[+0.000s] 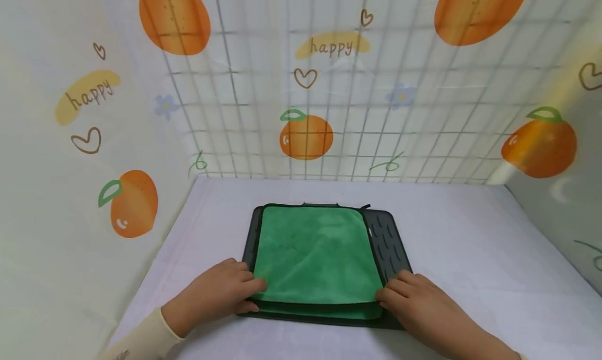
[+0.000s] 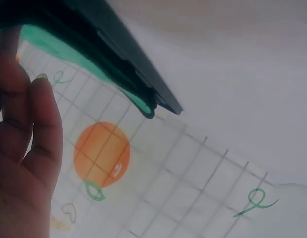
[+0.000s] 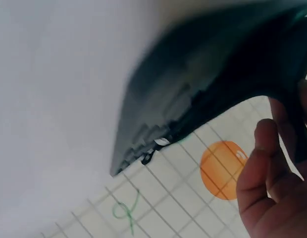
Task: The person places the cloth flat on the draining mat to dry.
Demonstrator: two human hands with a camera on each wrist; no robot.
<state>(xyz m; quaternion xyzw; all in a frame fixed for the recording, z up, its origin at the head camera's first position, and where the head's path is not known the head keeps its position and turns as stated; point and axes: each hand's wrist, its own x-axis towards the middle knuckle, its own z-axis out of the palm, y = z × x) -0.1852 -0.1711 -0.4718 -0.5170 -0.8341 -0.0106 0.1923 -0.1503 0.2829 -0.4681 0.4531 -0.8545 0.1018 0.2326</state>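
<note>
A green cloth (image 1: 315, 255) with black edging lies folded on a dark grey ridged mat (image 1: 388, 240). Along the front, a strip of its lower layer shows under the upper layer's edge. My left hand (image 1: 213, 294) pinches the upper layer at its front left corner, thumb low and fingers above. At the front right corner my right hand (image 1: 418, 302) grips the same edge with curled fingers. From the right wrist, the cloth's dark edge (image 3: 287, 94) arches up off the mat into the fingers. A small black loop (image 1: 366, 207) sticks out at the far right corner.
A white cloth (image 1: 451, 229) covers the table under the mat. Behind stands a white curtain (image 1: 263, 140) printed with oranges, hearts and "happy", with a wire grid (image 1: 226, 51) showing through it. Similar printed sheets close off the left and right sides.
</note>
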